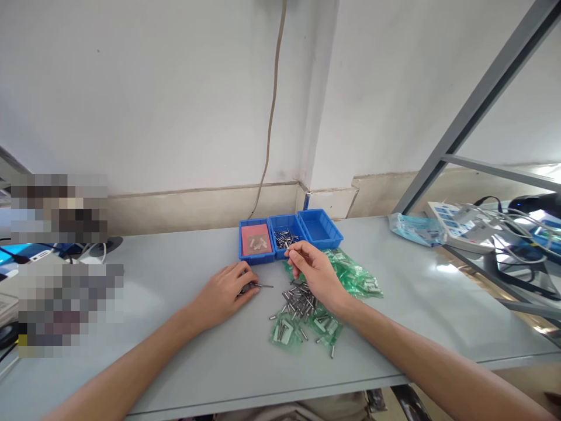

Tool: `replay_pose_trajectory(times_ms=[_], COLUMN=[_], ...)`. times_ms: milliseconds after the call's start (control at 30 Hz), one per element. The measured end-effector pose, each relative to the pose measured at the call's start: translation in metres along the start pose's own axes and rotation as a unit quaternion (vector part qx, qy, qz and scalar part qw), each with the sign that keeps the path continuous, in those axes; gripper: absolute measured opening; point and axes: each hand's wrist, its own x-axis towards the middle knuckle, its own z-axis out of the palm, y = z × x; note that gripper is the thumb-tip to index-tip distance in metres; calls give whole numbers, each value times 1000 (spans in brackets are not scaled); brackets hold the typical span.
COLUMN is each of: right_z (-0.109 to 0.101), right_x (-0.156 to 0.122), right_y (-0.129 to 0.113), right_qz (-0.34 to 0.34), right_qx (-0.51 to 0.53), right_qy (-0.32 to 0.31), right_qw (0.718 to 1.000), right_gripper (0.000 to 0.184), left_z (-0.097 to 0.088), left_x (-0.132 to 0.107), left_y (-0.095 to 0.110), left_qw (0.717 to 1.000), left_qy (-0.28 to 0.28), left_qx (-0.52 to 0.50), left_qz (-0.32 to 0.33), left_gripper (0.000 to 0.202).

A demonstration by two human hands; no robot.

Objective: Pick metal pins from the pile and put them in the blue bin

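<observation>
My left hand (pixel 228 292) rests on the grey table (pixel 175 351) with its fingers curled around a small dark tool whose thin metal tip (pixel 264 286) points right. My right hand (pixel 313 269) hovers just in front of the middle blue bin (pixel 287 237), thumb and forefinger pinched on a small metal pin. Below that hand lies a loose heap of metal pins (pixel 300 301) among green plastic bags (pixel 350 278). The middle bin holds more pins. The left blue bin (pixel 256 241) has a pink pad inside, and the right blue bin (pixel 321 228) looks bare.
A cable (pixel 272 111) hangs down the white wall behind the bins. At the right stand a grey metal frame (pixel 473 117), a packet of masks (pixel 414 229) and a power strip with tangled cords (pixel 477 231). Blurred items sit at the left edge.
</observation>
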Motion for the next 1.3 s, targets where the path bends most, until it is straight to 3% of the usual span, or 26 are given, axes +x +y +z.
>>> replay_pose_trajectory(times_ms=[1300], right_z=[-1], right_x=[1], right_y=[3], right_qz=[-9], right_qx=[-8], right_qy=[-5], right_qw=[1000], right_gripper=[27], left_z=[-1], left_x=[-1], left_y=[0], left_qw=[1000], left_qy=[-1], left_qx=[-4], left_qz=[0], left_gripper=[16])
